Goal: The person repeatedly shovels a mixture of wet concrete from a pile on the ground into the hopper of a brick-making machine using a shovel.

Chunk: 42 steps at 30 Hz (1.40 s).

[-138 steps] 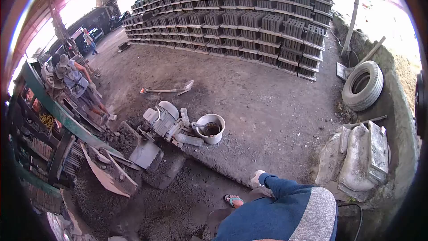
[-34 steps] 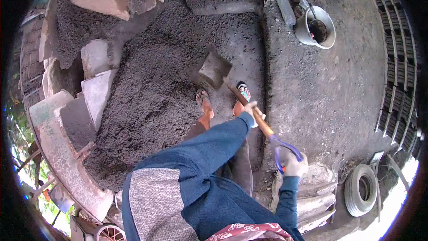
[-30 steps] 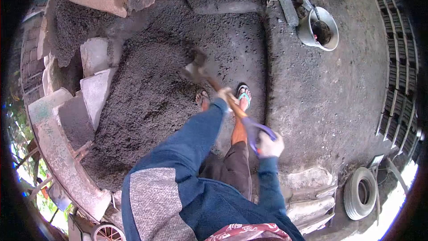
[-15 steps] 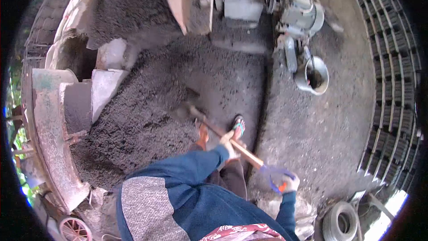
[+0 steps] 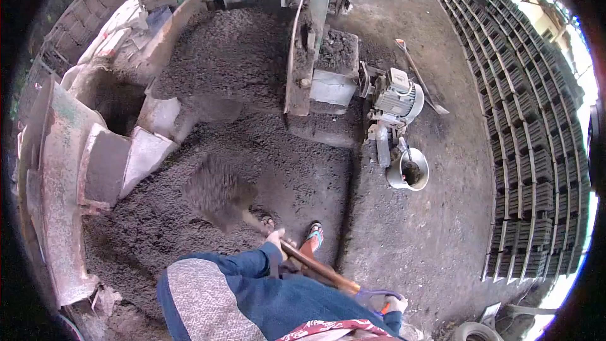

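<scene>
The metal blade of the brown wooden-shafted shovel [image 5: 323, 271] is hidden under a motion-blurred heap of dark, gritty material [image 5: 218, 192], so its edges cannot be made out. The shovel slants from the near right, across the front of the person's body, to above the large dark, gritty pile [image 5: 136, 249] at left. The left hand [image 5: 276, 239] is wrapped around the lower shaft; its separate fingers are hard to tell. The right hand [image 5: 396, 305] is curled around the purple D-shaped handle [image 5: 379, 292], its fingers partly out of sight. The shaft and left hand partly cover the left foot [image 5: 268, 222]. A black rubber tyre [image 5: 475, 333] at the near right is cut off by the bottom edge.

Half a second ago the blade was low at the pile; now it is loaded and farther left. The view has tilted up: the finned grey electric motor [image 5: 399, 96] and the round whitish bucket [image 5: 396, 178] sit lower, and a second shovel [image 5: 416, 72] shows at the far right.
</scene>
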Available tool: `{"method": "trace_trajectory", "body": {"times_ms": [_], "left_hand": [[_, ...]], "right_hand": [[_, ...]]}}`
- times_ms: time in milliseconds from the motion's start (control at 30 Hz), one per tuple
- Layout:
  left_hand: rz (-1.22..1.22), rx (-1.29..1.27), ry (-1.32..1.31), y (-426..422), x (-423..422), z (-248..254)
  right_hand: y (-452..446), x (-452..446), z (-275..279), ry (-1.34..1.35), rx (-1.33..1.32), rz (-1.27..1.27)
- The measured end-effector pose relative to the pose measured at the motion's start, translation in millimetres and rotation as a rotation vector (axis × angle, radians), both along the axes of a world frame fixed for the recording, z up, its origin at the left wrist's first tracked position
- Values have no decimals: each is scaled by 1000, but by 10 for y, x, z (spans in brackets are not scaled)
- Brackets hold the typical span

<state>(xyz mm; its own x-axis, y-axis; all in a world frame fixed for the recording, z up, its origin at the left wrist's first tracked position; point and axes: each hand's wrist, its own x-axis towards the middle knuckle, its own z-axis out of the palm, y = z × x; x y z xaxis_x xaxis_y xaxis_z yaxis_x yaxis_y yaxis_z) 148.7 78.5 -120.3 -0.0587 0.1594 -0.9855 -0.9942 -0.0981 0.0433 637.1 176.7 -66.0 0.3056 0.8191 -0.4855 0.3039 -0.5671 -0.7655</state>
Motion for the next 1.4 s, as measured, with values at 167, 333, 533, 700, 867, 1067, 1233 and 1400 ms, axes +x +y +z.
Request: {"method": "trace_trajectory", "body": {"times_ms": [167, 333, 533, 700, 867, 1067, 1233, 1400], "left_hand": [[-294, 637, 401, 267, -955, 1066], [117, 365, 166, -55, -1315, 417], [334, 220, 76, -896, -1326, 850], [335, 534, 268, -1264, -1524, 875], [241, 928, 564, -1348, -1782, 1168], [202, 1104, 759, -1214, -1812, 1387], [203, 813, 573, -1050, -1302, 1254], [27, 633, 352, -975, -553, 999]], "right_hand": [[132, -474, -502, -829, 260, 1429], [346, -1158, -654, -7, -352, 148], [291, -1592, -603, -542, 426, 522], [147, -2170, -160, -448, 266, 506], [106, -2169, -199, -71, -138, 707], [-147, -2280, 107, 265, -374, 564], [-594, -1524, -522, 66, -138, 575], [-989, -622, -592, -424, -139, 478]]}}
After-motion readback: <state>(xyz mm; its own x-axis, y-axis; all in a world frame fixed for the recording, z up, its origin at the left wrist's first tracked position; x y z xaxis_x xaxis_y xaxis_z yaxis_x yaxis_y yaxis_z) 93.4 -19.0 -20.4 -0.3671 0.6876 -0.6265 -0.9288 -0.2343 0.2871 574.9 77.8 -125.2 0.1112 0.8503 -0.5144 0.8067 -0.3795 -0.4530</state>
